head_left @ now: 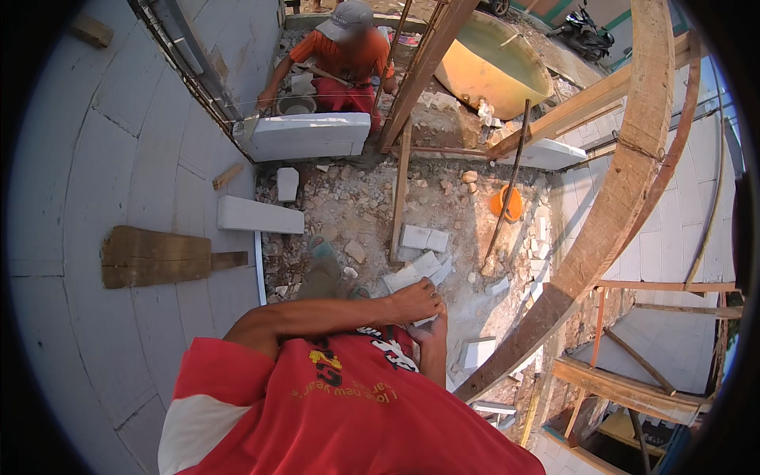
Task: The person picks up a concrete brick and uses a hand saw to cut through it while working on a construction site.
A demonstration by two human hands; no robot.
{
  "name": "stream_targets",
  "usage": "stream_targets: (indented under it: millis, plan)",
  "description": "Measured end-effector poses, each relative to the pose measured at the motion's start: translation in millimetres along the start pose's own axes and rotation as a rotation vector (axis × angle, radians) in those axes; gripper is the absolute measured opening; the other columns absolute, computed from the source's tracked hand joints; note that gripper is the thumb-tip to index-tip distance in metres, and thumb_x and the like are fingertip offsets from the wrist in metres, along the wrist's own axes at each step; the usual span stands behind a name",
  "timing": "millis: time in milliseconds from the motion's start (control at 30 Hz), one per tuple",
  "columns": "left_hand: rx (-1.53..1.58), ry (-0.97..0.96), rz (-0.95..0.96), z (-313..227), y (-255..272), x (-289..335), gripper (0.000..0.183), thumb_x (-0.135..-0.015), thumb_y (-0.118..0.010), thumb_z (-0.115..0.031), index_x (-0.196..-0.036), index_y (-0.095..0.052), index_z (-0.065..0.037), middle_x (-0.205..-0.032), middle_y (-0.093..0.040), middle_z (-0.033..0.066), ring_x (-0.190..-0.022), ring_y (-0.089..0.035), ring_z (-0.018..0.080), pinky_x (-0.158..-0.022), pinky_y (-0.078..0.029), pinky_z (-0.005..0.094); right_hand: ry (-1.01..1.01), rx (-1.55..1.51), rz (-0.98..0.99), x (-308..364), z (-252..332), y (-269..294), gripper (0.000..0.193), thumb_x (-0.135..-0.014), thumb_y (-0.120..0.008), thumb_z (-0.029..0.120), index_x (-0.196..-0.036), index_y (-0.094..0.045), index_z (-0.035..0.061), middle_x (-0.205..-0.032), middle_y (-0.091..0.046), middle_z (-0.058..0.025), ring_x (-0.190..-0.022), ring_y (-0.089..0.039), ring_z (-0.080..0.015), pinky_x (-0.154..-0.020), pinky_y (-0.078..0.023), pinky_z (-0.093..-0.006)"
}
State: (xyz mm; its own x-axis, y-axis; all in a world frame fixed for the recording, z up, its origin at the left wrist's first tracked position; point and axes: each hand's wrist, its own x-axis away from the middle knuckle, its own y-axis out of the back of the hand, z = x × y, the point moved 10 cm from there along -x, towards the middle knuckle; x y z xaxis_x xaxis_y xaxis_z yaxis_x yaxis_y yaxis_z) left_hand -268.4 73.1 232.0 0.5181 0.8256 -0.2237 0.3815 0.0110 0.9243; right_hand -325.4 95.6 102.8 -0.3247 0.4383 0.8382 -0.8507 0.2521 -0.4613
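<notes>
Honestly, that rubble floor (336, 202) could easily turn an ankle since the chunks (355, 251) look loose, with the pale blocks (416, 235) lying on it just beyond the left hand (416, 302) and right hand (433, 331) (left looks curled, can't tell if either grip holds anything), plus partly legible yellow shirt lettering (339, 392).

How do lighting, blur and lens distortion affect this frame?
Head view: fisheye bending bows the broad timber beam, with black corners; sunlight brightens ground near the orange bucket, while the left wall sits in shade; a blurred patch masks the face of the co-worker; the left hand and right hand sit close, leaving their grip unclear.
</notes>
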Motion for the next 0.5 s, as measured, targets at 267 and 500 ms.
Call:
stream_targets:
  millis: [267,500]
  plan:
    - [0.237,0.032,-0.148,85,42,4,0.049,-0.075,-0.070,-0.018,-0.120,-0.055,-0.006,-0.118,-0.058,0.0123,-0.118,-0.052,0.0310,-0.102,-0.039,0.0457,0.000,-0.034,-0.175,-35,37,-7,0.054,-0.084,-0.051,0.049,-0.127,-0.056,0.0175,-0.130,-0.058,-0.0102,-0.121,-0.053,-0.0322,-0.101,-0.041,-0.0569]
    - [0.448,0.913,0.061,306,44,176,0.055,-0.078,-0.072,-0.023,-0.124,-0.053,0.001,-0.115,-0.061,0.0205,-0.110,-0.057,0.0375,-0.097,-0.044,0.0444,-0.051,-0.055,-0.248,-85,82,-30,0.048,-0.084,-0.056,0.041,-0.124,-0.057,0.0140,-0.118,-0.064,-0.0100,-0.106,-0.062,-0.0335,-0.091,-0.050,-0.0537]
